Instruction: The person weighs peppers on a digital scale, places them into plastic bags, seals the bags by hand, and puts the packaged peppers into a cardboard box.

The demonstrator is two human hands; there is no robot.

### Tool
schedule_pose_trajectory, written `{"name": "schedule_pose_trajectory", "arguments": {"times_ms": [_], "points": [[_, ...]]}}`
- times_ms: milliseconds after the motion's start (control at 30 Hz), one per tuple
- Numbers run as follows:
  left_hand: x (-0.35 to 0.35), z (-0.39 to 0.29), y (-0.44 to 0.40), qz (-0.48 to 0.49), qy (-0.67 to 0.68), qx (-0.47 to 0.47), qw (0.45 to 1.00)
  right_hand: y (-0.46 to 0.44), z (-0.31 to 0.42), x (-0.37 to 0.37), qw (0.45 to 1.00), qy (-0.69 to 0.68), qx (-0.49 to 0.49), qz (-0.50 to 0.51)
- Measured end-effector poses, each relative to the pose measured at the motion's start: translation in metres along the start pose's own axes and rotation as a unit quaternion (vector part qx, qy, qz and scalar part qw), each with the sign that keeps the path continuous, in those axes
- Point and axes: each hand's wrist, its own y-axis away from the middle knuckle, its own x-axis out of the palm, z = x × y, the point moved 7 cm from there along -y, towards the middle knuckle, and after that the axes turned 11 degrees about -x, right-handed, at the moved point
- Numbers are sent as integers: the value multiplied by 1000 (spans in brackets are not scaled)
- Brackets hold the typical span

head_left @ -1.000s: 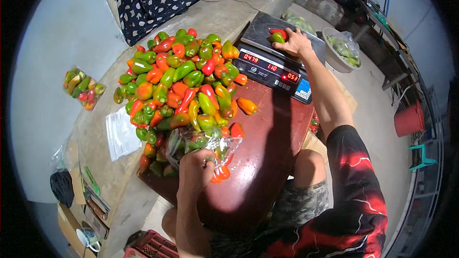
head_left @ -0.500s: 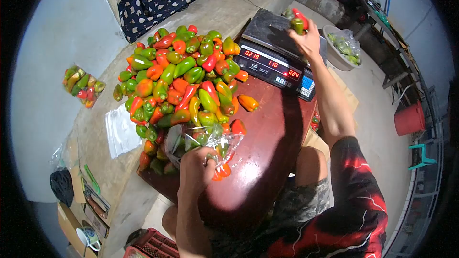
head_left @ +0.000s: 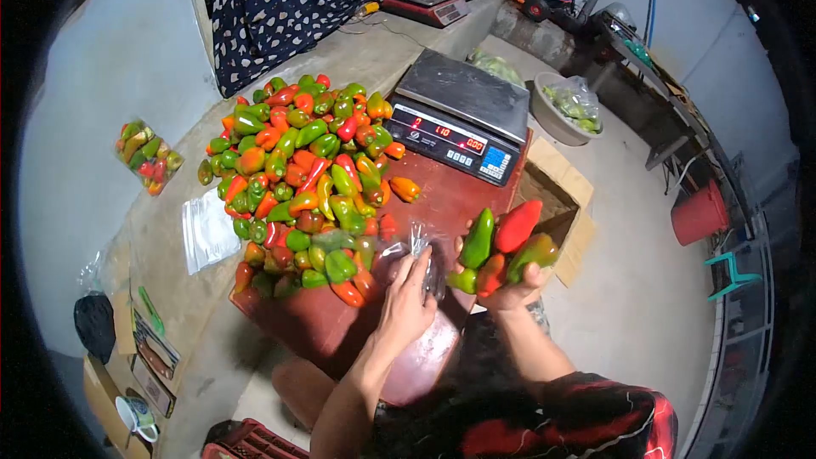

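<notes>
My left hand (head_left: 405, 313) pinches a clear plastic bag (head_left: 418, 240) over the red-brown table, right of the pepper heap. Just to its right, my right hand (head_left: 513, 296) is cupped palm up around several peppers: a red pepper (head_left: 518, 225), a green pepper (head_left: 478, 240) and others of mixed colour. The bag and the peppers are apart. A large heap of green, red and orange peppers (head_left: 297, 153) covers the left part of the table. Behind it stands a digital scale (head_left: 463, 93); its plate is bare and its display shows zeros.
An open cardboard box (head_left: 578, 204) sits right of the table. Flat plastic bags (head_left: 210, 229) lie on the concrete ledge, with a filled bag of peppers (head_left: 150, 155) further left. A white basin (head_left: 544, 110) of green produce stands on the floor beyond. A red crate (head_left: 255, 442) is at the lower left.
My right hand has come from the scale down toward my body, carrying the peppers. The scale reading dropped from 0.219 to zero. My left hand moved right with the bag.
</notes>
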Motion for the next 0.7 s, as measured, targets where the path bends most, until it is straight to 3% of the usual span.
{"name": "schedule_pose_trajectory", "arguments": {"times_ms": [133,233,267,333,400,467,533,600,667,700], "points": [[0,-33,14,-20,83,1,996,27,-4,-8,994,98,-34,17],[8,-36,28,-32,73,-11,997,41,-28,-37,984,165,-54,-27],[11,-36,33,-32,60,-23,997,43,-28,-43,967,252,-44,2],[16,-34,38,-35,56,-24,998,40,-17,-19,953,286,-103,5],[15,-33,42,-49,70,-21,996,40,-29,-22,981,190,-20,-37],[19,-34,48,-43,40,-51,997,36,-32,-20,980,182,-56,-67],[17,-41,49,-78,36,0,996,31,-43,-19,995,80,-35,-40],[13,-43,49,-82,50,13,995,33,-45,-22,995,87,-32,-40],[9,-41,48,-85,32,-11,996,31,-35,-21,963,247,-108,-4],[8,-40,47,-95,34,4,995,32,-37,-24,965,249,-81,2]]}}
